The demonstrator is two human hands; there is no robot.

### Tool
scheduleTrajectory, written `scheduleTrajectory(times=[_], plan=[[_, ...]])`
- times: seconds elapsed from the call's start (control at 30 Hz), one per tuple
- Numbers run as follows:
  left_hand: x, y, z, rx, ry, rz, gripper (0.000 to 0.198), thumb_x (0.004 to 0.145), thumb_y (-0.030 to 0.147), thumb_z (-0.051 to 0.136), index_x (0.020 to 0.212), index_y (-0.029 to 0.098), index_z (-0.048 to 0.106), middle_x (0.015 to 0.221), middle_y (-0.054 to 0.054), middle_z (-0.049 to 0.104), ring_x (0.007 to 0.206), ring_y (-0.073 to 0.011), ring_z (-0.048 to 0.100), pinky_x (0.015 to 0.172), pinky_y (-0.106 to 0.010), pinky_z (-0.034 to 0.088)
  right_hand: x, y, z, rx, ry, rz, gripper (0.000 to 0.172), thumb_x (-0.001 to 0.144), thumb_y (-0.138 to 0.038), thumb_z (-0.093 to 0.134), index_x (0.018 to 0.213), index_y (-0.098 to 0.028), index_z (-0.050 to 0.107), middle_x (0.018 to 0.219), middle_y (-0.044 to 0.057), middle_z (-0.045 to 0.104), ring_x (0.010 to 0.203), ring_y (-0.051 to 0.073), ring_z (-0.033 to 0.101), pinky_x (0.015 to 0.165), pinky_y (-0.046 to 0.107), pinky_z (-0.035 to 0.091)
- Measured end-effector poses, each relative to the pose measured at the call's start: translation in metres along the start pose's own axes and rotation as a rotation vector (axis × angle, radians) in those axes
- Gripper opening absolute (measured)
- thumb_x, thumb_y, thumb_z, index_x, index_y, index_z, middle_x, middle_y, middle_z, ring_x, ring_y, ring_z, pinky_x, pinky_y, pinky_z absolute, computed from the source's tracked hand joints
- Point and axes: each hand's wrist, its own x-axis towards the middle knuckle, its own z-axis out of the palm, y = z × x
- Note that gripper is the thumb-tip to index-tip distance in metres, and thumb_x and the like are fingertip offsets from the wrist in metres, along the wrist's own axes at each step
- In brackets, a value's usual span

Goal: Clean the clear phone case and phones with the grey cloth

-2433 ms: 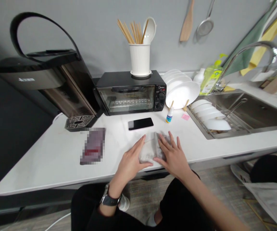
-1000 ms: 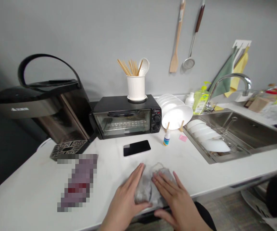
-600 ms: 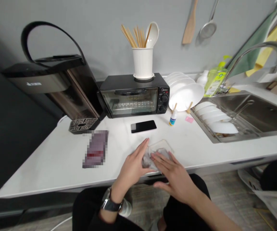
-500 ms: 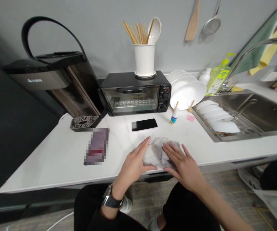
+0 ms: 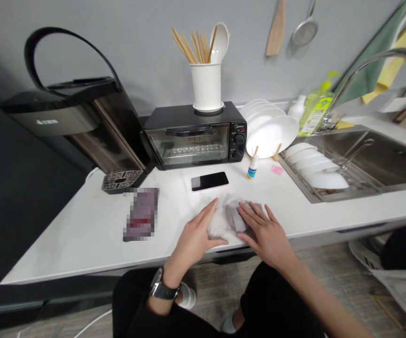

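Observation:
A crumpled clear plastic bag point(image 5: 226, 219) lies near the front edge of the white counter point(image 5: 83, 230). My left hand point(image 5: 196, 234) rests on the bag's left side, fingers stretched and thumb along its near edge. My right hand point(image 5: 266, 232) presses flat on the bag's right side with fingers spread. Neither hand grips anything. A watch sits on my left wrist.
Behind the bag lie a black phone point(image 5: 209, 180) and a small dropper bottle point(image 5: 252, 167). A black toaster oven point(image 5: 194, 136) carries a white utensil holder point(image 5: 206, 87). White plates point(image 5: 271, 134), a sink point(image 5: 365, 162) with bowls, a water dispenser point(image 5: 79, 122) and a dark booklet point(image 5: 141, 213) surround them.
Both hands stay on the bag. My right hand lifted a fold of it and pressed it flat again, leaving the bag more compact. The camera view shifted up and back down.

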Motion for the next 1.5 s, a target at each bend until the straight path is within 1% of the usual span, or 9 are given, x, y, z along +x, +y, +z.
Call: scheduleTrajectory(times=[0.13, 0.23, 0.47, 0.7, 0.9, 1.0, 1.13, 1.33, 1.5], plan=[[-0.001, -0.003, 0.002, 0.001, 0.009, 0.014, 0.115, 0.083, 0.027, 0.085, 0.169, 0.037, 0.009, 0.171, -0.007, 0.036, 0.153, -0.0275, 0.044, 0.125, -0.043, 0.041, 0.021, -0.035, 0.017, 0.088, -0.024, -0.088, 0.089, 0.097, -0.069, 0.058, 0.157, -0.005, 0.045, 0.161, 0.020, 0.047, 0.154, 0.039, 0.038, 0.126, 0.065, 0.031], [-0.003, -0.001, 0.002, -0.003, 0.028, -0.012, 0.111, 0.085, 0.020, 0.079, 0.169, 0.036, 0.008, 0.172, -0.008, 0.034, 0.152, -0.0270, 0.046, 0.123, -0.041, 0.044, 0.015, -0.057, 0.022, 0.214, -0.071, -0.204, 0.093, 0.093, -0.075, 0.059, 0.158, -0.010, 0.045, 0.160, 0.019, 0.048, 0.152, 0.033, 0.044, 0.127, 0.059, 0.031], [0.000, 0.003, 0.000, 0.002, 0.001, -0.017, 0.121, 0.078, 0.036, 0.090, 0.168, 0.039, 0.010, 0.171, -0.007, 0.037, 0.151, -0.0288, 0.046, 0.124, -0.044, 0.042, -0.005, 0.008, -0.002, -0.013, 0.014, -0.019, 0.066, 0.104, -0.054, 0.055, 0.158, -0.017, 0.046, 0.161, 0.014, 0.049, 0.153, 0.036, 0.041, 0.124, 0.067, 0.031], [-0.003, 0.001, -0.002, -0.061, 0.009, -0.012, 0.110, 0.084, 0.026, 0.084, 0.168, 0.035, 0.013, 0.172, -0.008, 0.035, 0.154, -0.0259, 0.043, 0.125, -0.042, 0.041, 0.014, -0.051, 0.022, 0.214, -0.041, -0.224, 0.086, 0.093, -0.070, 0.063, 0.156, -0.013, 0.049, 0.159, 0.018, 0.051, 0.149, 0.033, 0.048, 0.128, 0.059, 0.030], [-0.008, 0.007, -0.006, -0.095, 0.005, -0.011, 0.104, 0.083, 0.028, 0.084, 0.167, 0.035, 0.023, 0.171, -0.004, 0.036, 0.153, -0.0248, 0.045, 0.127, -0.043, 0.039, -0.008, 0.006, 0.001, 0.070, -0.013, -0.196, 0.060, 0.102, -0.042, 0.065, 0.156, -0.021, 0.050, 0.157, 0.012, 0.055, 0.146, 0.030, 0.052, 0.123, 0.059, 0.040], [-0.010, 0.016, -0.011, -0.157, 0.008, -0.009, 0.082, 0.084, 0.026, 0.081, 0.157, 0.033, 0.046, 0.164, -0.003, 0.049, 0.146, -0.0248, 0.054, 0.126, -0.042, 0.041, -0.014, 0.032, -0.007, 0.052, 0.012, -0.217, 0.051, 0.103, -0.031, 0.062, 0.153, -0.024, 0.054, 0.153, 0.009, 0.059, 0.143, 0.028, 0.056, 0.120, 0.055, 0.046], [-0.008, 0.025, -0.022, -0.277, 0.039, -0.106, 0.021, 0.093, 0.033, 0.070, 0.112, 0.026, 0.074, 0.124, -0.004, 0.078, 0.118, -0.0251, 0.073, 0.110, -0.039, 0.054, -0.010, 0.030, -0.004, 0.102, 0.153, -0.237, 0.042, 0.105, -0.015, 0.048, 0.144, -0.023, 0.064, 0.141, 0.006, 0.070, 0.132, 0.021, 0.066, 0.111, 0.040, 0.056], [-0.006, 0.031, -0.035, -0.392, 0.057, -0.159, 0.031, 0.086, 0.033, 0.074, 0.115, 0.024, 0.067, 0.121, -0.005, 0.076, 0.115, -0.0258, 0.072, 0.103, -0.039, 0.055, 0.008, 0.007, 0.002, 0.247, 0.358, -0.063, 0.037, 0.104, -0.018, 0.046, 0.128, -0.021, 0.074, 0.123, 0.008, 0.079, 0.111, 0.024, 0.077, 0.096, 0.038, 0.063], [-0.001, 0.016, -0.040, -0.554, 0.305, -0.266, 0.032, 0.096, 0.043, 0.061, 0.120, 0.023, 0.054, 0.093, -0.002, 0.072, 0.080, -0.0179, 0.074, 0.075, -0.031, 0.060, 0.013, 0.008, 0.005, 0.662, 0.543, 0.364, 0.033, 0.100, -0.040, 0.055, 0.109, -0.018, 0.078, 0.095, 0.008, 0.081, 0.079, 0.024, 0.075, 0.071, 0.033, 0.061]])
